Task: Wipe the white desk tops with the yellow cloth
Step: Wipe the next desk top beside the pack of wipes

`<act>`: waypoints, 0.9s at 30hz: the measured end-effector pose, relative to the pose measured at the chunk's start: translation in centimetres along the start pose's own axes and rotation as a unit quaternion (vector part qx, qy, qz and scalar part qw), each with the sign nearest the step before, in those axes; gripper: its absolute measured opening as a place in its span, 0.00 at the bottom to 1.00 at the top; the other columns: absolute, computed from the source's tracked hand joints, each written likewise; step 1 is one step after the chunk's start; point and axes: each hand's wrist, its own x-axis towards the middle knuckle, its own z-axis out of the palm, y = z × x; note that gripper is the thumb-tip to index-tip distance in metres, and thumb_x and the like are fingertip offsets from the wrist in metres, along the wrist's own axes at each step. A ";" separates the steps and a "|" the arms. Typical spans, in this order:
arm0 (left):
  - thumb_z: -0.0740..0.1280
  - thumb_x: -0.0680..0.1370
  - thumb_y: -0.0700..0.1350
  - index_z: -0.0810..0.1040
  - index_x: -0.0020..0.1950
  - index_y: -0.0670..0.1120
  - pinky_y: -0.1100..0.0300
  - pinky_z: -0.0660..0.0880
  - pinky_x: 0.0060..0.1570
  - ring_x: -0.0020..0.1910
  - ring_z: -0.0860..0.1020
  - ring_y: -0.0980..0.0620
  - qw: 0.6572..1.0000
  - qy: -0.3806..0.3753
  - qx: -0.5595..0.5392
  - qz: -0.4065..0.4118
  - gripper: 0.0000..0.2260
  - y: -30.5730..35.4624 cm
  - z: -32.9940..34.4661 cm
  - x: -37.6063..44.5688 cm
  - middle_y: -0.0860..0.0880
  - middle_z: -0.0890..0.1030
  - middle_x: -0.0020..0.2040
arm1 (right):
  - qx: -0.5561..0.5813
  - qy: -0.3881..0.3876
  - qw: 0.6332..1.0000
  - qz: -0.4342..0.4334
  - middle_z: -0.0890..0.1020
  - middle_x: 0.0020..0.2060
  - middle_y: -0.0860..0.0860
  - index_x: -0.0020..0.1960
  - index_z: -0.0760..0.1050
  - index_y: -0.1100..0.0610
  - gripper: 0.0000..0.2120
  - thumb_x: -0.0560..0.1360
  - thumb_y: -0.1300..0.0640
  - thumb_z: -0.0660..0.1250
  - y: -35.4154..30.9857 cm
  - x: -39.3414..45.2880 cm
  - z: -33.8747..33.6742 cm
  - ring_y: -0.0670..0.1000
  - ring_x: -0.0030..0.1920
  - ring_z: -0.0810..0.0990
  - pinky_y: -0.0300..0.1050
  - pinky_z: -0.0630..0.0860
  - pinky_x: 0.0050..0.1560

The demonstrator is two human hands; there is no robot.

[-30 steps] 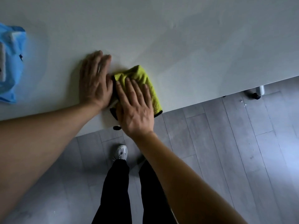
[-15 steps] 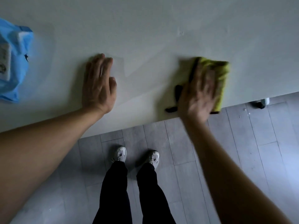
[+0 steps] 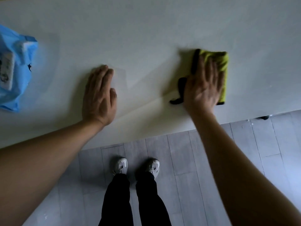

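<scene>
The white desk top (image 3: 146, 30) fills the upper half of the head view. A yellow cloth with a black edge (image 3: 222, 66) lies flat on it near the front edge, right of centre. My right hand (image 3: 202, 85) presses on the cloth with straight, spread fingers and covers its left part. My left hand (image 3: 99, 95) rests flat on the bare desk, palm down, well to the left of the cloth. A faint damp streak runs across the desk between the two hands.
A blue plastic bag (image 3: 14, 70) with white items inside lies on the desk at the far left. The desk's front edge (image 3: 146, 137) runs diagonally above grey floor planks (image 3: 244, 160). My shoes (image 3: 120, 165) stand below it. A dark desk foot (image 3: 263, 117) shows at the right.
My right hand has slid the cloth from beside my left hand far to the right along the desk. The left hand has stayed flat in place.
</scene>
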 end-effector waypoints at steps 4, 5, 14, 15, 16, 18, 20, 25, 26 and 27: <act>0.56 0.83 0.43 0.67 0.80 0.38 0.45 0.57 0.81 0.80 0.63 0.38 1.000 0.003 0.004 -0.011 0.25 0.4 0.0 0.1 0.39 0.67 0.80 | -0.010 0.013 0.998 0.060 0.61 0.80 0.54 0.82 0.56 0.52 0.30 0.81 0.48 0.52 0.5 1.1 0.1 0.53 0.81 0.56 0.58 0.49 0.80; 0.56 0.82 0.42 0.67 0.80 0.38 0.45 0.57 0.81 0.80 0.63 0.38 1.000 0.005 0.003 -0.010 0.25 0.4 0.0 0.1 0.39 0.67 0.80 | -0.014 0.011 0.998 0.059 0.62 0.80 0.55 0.82 0.57 0.53 0.32 0.80 0.46 0.52 -1.0 0.7 0.5 0.54 0.80 0.57 0.59 0.50 0.80; 0.58 0.83 0.43 0.68 0.78 0.36 0.41 0.62 0.78 0.77 0.67 0.35 1.000 0.006 0.011 0.004 0.24 -0.5 0.4 0.1 0.35 0.70 0.77 | 0.070 -0.075 0.958 -0.267 0.63 0.80 0.52 0.81 0.58 0.50 0.27 0.84 0.45 0.54 -15.8 -3.0 3.8 0.52 0.80 0.57 0.54 0.47 0.81; 0.57 0.82 0.43 0.68 0.78 0.37 0.41 0.62 0.78 0.77 0.67 0.35 1.000 0.001 0.007 0.006 0.24 -0.4 0.3 0.3 0.36 0.69 0.77 | 0.069 -0.071 0.959 -0.265 0.64 0.79 0.53 0.81 0.59 0.50 0.29 0.82 0.43 0.58 -14.8 -2.2 3.8 0.53 0.80 0.59 0.53 0.47 0.81; 0.56 0.81 0.42 0.69 0.78 0.37 0.41 0.61 0.78 0.78 0.66 0.36 1.000 -0.004 0.004 0.006 0.25 -0.3 0.1 0.4 0.37 0.69 0.78 | 0.068 -0.062 0.965 -0.244 0.65 0.78 0.53 0.81 0.61 0.50 0.33 0.79 0.42 0.61 -13.3 -1.2 3.7 0.53 0.79 0.60 0.53 0.47 0.81; 0.56 0.81 0.42 0.68 0.78 0.38 0.42 0.60 0.79 0.79 0.65 0.37 1.000 -0.012 -0.002 0.000 0.25 -0.1 -0.1 0.4 0.38 0.67 0.79 | 0.063 -0.024 0.988 -0.140 0.66 0.78 0.55 0.80 0.61 0.50 0.36 0.74 0.43 0.63 -9.4 1.7 3.2 0.54 0.79 0.60 0.52 0.48 0.80; 0.55 0.81 0.42 0.67 0.79 0.38 0.43 0.59 0.79 0.79 0.64 0.38 1.000 -0.014 -0.004 -0.009 0.26 0.0 -0.2 0.3 0.39 0.67 0.80 | 0.040 -0.019 0.999 -0.016 0.63 0.79 0.56 0.81 0.59 0.50 0.34 0.77 0.45 0.60 -4.6 4.9 2.2 0.55 0.80 0.58 0.53 0.47 0.81; 0.56 0.81 0.42 0.67 0.79 0.38 0.43 0.59 0.80 0.79 0.64 0.38 1.000 -0.016 0.000 -0.019 0.26 0.2 -0.1 0.4 0.39 0.67 0.80 | 0.003 0.001 0.995 0.103 0.57 0.81 0.53 0.83 0.52 0.50 0.32 0.80 0.47 0.51 -0.7 7.7 1.1 0.52 0.82 0.52 0.56 0.44 0.81; 0.56 0.81 0.42 0.67 0.79 0.38 0.43 0.59 0.80 0.80 0.64 0.38 1.000 -0.018 0.000 -0.020 0.26 0.2 -0.1 0.3 0.39 0.66 0.80 | 0.003 0.001 0.994 0.106 0.57 0.81 0.54 0.83 0.52 0.51 0.32 0.80 0.47 0.52 -1.8 7.5 1.4 0.53 0.82 0.52 0.56 0.44 0.81; 0.56 0.81 0.42 0.67 0.79 0.38 0.43 0.59 0.80 0.80 0.63 0.38 1.000 -0.017 0.002 -0.021 0.26 0.3 -0.1 0.3 0.39 0.66 0.80 | 0.003 -0.004 0.995 0.096 0.57 0.81 0.55 0.83 0.53 0.51 0.33 0.79 0.47 0.52 -3.5 7.1 1.8 0.54 0.81 0.53 0.57 0.45 0.81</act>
